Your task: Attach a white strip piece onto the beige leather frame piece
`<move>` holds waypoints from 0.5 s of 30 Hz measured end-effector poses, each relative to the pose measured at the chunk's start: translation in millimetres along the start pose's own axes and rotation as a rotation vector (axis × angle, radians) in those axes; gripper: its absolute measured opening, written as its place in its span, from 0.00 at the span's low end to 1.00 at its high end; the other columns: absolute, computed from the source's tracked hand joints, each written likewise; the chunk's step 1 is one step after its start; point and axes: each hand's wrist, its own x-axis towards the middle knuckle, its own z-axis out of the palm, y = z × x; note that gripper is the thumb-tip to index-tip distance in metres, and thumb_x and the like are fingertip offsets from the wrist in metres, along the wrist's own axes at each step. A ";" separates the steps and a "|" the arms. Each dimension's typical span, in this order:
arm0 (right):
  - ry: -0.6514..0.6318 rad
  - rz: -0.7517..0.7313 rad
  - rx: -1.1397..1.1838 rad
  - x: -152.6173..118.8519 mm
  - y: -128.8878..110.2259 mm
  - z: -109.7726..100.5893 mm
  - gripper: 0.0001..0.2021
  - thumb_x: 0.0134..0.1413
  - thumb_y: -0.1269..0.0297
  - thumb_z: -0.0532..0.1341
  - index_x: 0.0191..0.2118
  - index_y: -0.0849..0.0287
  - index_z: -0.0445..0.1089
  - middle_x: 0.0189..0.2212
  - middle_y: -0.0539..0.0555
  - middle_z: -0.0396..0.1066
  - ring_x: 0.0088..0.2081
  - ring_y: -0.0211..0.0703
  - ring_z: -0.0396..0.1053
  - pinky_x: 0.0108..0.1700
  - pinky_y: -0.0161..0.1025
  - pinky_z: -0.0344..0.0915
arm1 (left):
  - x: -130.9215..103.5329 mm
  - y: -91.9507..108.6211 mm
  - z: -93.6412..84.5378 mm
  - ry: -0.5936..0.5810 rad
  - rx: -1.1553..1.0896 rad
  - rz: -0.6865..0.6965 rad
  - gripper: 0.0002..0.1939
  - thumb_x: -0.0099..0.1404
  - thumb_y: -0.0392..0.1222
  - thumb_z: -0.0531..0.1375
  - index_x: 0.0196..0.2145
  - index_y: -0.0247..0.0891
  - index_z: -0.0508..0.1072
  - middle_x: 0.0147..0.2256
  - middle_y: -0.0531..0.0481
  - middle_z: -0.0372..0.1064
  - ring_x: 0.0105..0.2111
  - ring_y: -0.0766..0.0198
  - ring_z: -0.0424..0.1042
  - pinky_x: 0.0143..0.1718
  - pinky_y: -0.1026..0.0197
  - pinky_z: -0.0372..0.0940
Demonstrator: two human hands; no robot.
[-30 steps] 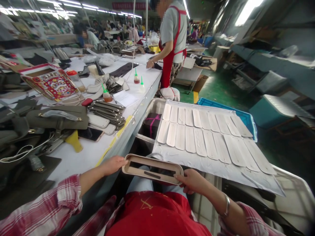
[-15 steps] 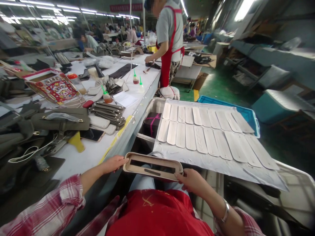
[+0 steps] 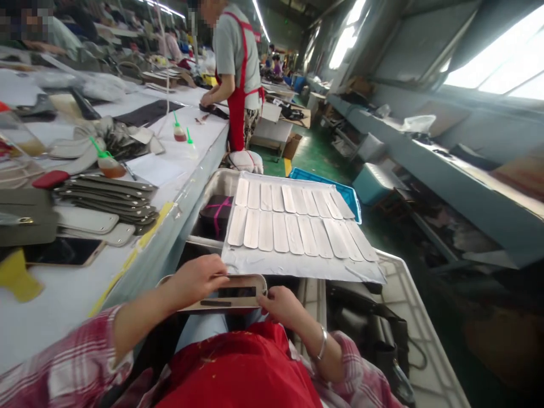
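Low over my lap is a long beige frame (image 3: 250,303) with rounded ends, like a bag's side band, open in the middle. A short dark strip (image 3: 216,303) shows on its near inner side. My right hand (image 3: 280,303) pinches the frame's right end. My left hand (image 3: 199,279) is across the frame's left half, fingers closed together at the far rim; whether they grip the rim or something small is hidden. It covers part of the frame's left side.
Beyond the frame, a white-covered board (image 3: 272,263) bears two rows of pale strips (image 3: 293,233). On the left table lie stacked grey straps (image 3: 110,195), a phone (image 3: 63,251) and a glue bottle (image 3: 109,164). A white crate (image 3: 408,283) is at right; a co-worker (image 3: 238,62) stands ahead.
My left hand has left the frame's left end and moved right, over its far rim. My right hand stays on the right end. The camera view has turned to the right.
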 end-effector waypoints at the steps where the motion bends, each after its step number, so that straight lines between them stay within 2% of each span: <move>1: 0.012 0.001 -0.007 -1.5 -1.3 0.0 0.15 0.54 0.57 0.54 0.27 0.62 0.70 0.24 0.56 0.75 0.23 0.37 0.72 0.23 0.30 0.59 | 13.8 5.5 12.2 -0.035 0.032 0.120 0.09 0.64 0.42 0.56 0.39 0.37 0.73 0.40 0.48 0.68 0.41 0.62 0.65 0.46 0.60 0.58; 2: 0.025 -0.002 -0.020 -3.2 -3.1 -0.2 0.14 0.54 0.58 0.54 0.27 0.62 0.70 0.24 0.56 0.75 0.23 0.37 0.72 0.23 0.30 0.58 | 27.1 8.8 24.5 -0.063 0.064 0.194 0.12 0.62 0.40 0.59 0.44 0.38 0.72 0.45 0.47 0.67 0.46 0.60 0.63 0.49 0.58 0.56; 4: 0.045 -0.012 -0.067 -6.4 -7.7 -1.1 0.15 0.55 0.59 0.54 0.26 0.62 0.71 0.25 0.56 0.75 0.24 0.37 0.72 0.24 0.30 0.57 | 50.5 10.4 45.8 -0.132 0.117 0.248 0.20 0.58 0.40 0.63 0.49 0.38 0.70 0.50 0.47 0.66 0.50 0.56 0.62 0.53 0.54 0.55; 7: 0.087 -0.024 -0.163 -8.9 -14.8 -2.7 0.15 0.55 0.61 0.53 0.25 0.62 0.70 0.25 0.56 0.75 0.24 0.37 0.71 0.25 0.31 0.55 | 75.3 9.2 64.6 -0.265 0.166 0.248 0.21 0.55 0.42 0.64 0.48 0.38 0.71 0.47 0.47 0.69 0.48 0.55 0.65 0.51 0.54 0.58; 12: 0.198 -0.072 -0.317 -7.4 -19.6 -3.4 0.11 0.53 0.63 0.54 0.27 0.61 0.70 0.26 0.55 0.74 0.28 0.40 0.70 0.25 0.33 0.48 | 92.0 16.5 70.3 -0.434 0.184 0.253 0.11 0.56 0.40 0.60 0.39 0.39 0.73 0.39 0.49 0.72 0.42 0.57 0.69 0.43 0.60 0.62; 15: 0.227 -0.063 -0.382 -6.6 -20.5 -3.4 0.10 0.52 0.64 0.54 0.29 0.61 0.70 0.28 0.56 0.75 0.30 0.42 0.70 0.26 0.35 0.47 | 93.4 19.3 69.5 -0.471 0.180 0.260 0.09 0.57 0.41 0.58 0.37 0.39 0.72 0.38 0.49 0.71 0.40 0.58 0.70 0.40 0.61 0.62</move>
